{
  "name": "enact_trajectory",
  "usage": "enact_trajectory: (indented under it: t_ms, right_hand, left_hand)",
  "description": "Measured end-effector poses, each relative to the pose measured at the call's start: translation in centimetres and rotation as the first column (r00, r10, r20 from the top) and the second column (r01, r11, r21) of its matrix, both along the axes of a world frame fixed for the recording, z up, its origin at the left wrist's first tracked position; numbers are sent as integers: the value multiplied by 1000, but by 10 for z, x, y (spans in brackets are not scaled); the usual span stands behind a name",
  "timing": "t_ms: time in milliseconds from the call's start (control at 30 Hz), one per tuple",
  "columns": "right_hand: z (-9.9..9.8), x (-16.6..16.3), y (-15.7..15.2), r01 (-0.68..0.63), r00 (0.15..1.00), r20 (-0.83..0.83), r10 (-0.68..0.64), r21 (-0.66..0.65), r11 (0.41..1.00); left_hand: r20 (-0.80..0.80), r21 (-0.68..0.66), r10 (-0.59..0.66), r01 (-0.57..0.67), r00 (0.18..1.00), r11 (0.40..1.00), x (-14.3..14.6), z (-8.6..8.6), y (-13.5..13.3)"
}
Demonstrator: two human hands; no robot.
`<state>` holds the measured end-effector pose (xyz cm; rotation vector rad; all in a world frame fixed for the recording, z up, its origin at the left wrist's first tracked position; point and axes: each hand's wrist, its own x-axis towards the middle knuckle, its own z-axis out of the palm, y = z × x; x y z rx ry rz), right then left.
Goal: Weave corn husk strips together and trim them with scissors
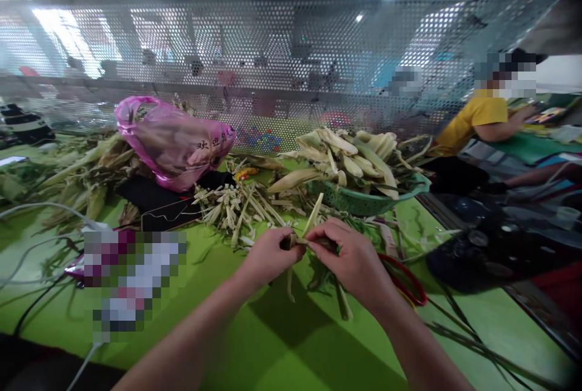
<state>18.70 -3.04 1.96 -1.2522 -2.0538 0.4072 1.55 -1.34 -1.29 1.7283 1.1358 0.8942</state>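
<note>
Above the green table, my left hand (273, 254) and my right hand (348, 254) meet with fingertips pinched together. Between them is a pale corn husk strip (314, 214), one end sticking up and a thin piece hanging below my left hand. Its middle is partly covered by my fingers. Just beyond my left hand lies a heap of short husk pieces (227, 206). Behind my right hand stands a green basket (364, 202) piled with dried corn husks (354, 157). Loose green and pale strips lie under my right hand.
A pink plastic bag (177, 142) stands at the back left beside more husks (95, 167). Cables and a blurred-out device (140, 282) lie at left. A red ring (416, 285) and long stems are at right. Behind runs a perforated metal screen (273, 45). A person in yellow (477, 118) sits right.
</note>
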Motion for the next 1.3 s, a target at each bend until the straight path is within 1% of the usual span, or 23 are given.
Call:
enact_trajectory:
  t_ms: [200,433,633,800,1033,1167,1233,1300]
  right_hand:
    - [0,0,-2,23,999,41,-23,-1,1000]
    - [-2,0,0,33,999,40,-33,-1,999]
    - [-2,0,0,24,999,37,-25,10,1000]
    - [-4,2,1,-41,999,-31,41,2,999]
    - [-11,-5,2,-43,997,-62,43,-13,999]
    - [-10,-6,2,-98,991,-95,93,-48,994]
    - [-7,-4,2,-119,987,-112,115,-27,993]
    - [-4,-1,2,-101,987,-123,103,22,995]
  left_hand:
    - [-61,39,48,-45,997,998,1,3,-3]
    - [-27,13,60,-60,998,998,2,1,-3]
    - [0,14,29,-29,1000,999,2,-2,-2]
    - [-8,-32,-33,33,999,999,0,-2,0]
    - [-73,24,-47,49,996,999,0,-6,0]
    - [-79,22,-50,52,996,998,-1,-8,4]
    - [-64,10,-53,54,997,998,-2,-9,6]
    - [-67,-6,-52,51,996,999,-3,-10,7]
